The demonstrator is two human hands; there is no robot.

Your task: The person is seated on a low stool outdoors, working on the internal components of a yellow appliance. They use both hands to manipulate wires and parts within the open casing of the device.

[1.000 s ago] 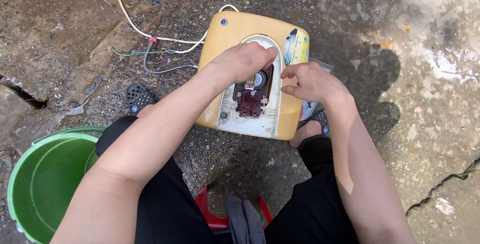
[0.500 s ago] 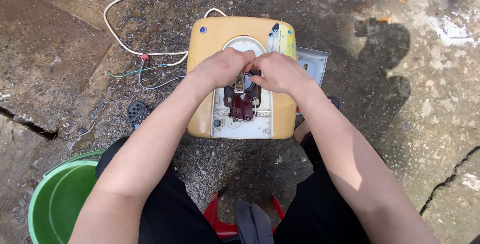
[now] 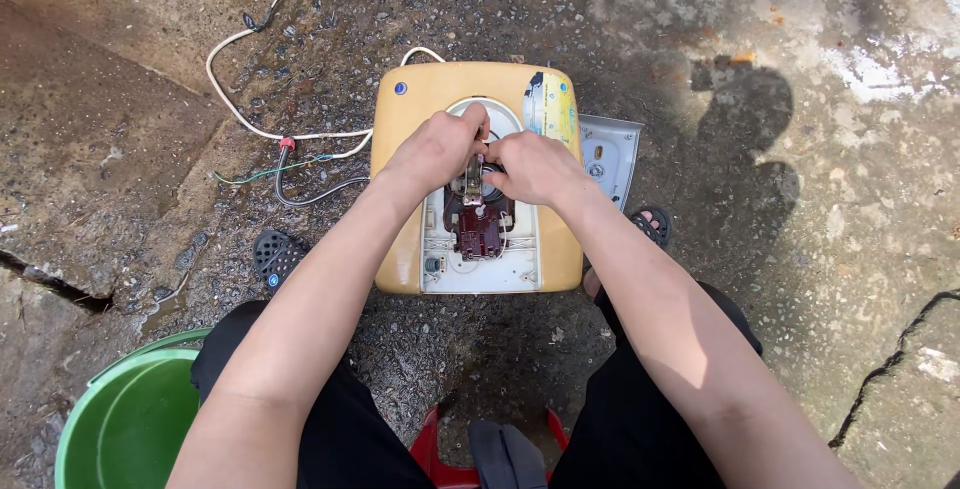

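A yellow appliance housing (image 3: 405, 119) lies on the concrete ground with its white inner panel (image 3: 500, 264) exposed. A dark red electrical component (image 3: 480, 229) sits in the middle of the panel. My left hand (image 3: 435, 149) and my right hand (image 3: 535, 167) meet over the round opening at the top of the panel. Both pinch a small metal part (image 3: 473, 177) just above the red component. What the fingertips hold beneath is hidden.
A white cable (image 3: 240, 114) with red, green and grey wires (image 3: 300, 164) trails to the left. A grey cover plate (image 3: 608, 154) lies at the right of the housing. A green bucket (image 3: 125, 424) stands at the lower left. Sandalled feet (image 3: 272, 254) flank the housing; a red stool (image 3: 430, 449) is below.
My right hand has moved left from the housing's right edge to join the left hand over the middle. The view has shifted so the housing sits more squarely.
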